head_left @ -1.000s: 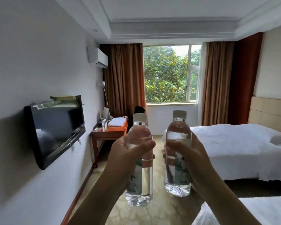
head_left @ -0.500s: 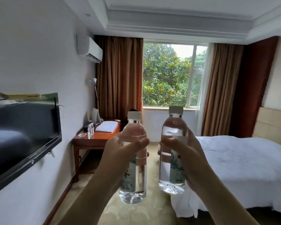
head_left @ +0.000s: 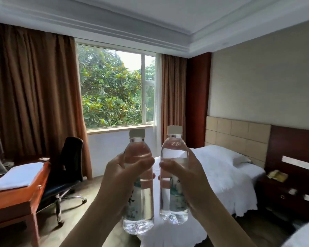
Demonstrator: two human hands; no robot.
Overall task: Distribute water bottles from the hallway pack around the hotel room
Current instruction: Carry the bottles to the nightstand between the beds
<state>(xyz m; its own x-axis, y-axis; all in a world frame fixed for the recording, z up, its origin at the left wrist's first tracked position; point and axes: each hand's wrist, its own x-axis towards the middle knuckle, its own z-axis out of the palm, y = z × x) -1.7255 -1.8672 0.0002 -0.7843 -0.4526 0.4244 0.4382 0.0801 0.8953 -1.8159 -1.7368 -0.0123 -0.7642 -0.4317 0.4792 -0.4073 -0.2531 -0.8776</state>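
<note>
We take the bed (head_left: 221, 175) as our landmark: white covers, a pillow at its head, and a tan padded headboard (head_left: 235, 138) behind it against the right wall. Beyond the bed's foot end stands the window (head_left: 114, 90), green trees outside, with brown curtains (head_left: 36, 97) hanging on either side of it. Across the floor from the bed, at the left edge of our view, sits a red-brown desk (head_left: 16, 198) with a folded white towel (head_left: 18, 175) on top. A black office chair (head_left: 68, 168) stands between desk and bed, nearer the desk. On the far side of the bed's head is a dark nightstand (head_left: 282, 189) with a yellowish object on it that we cannot identify.

In front of the bed we hold two clear water bottles upright, side by side and just apart. Our left hand (head_left: 121, 177) is wrapped around the middle of the left bottle (head_left: 138, 207), thumb across its front. Our right hand (head_left: 189, 177) grips the right bottle (head_left: 174, 198) the same way. Both bottles are capped in white, labelled, and nearly full.
</note>
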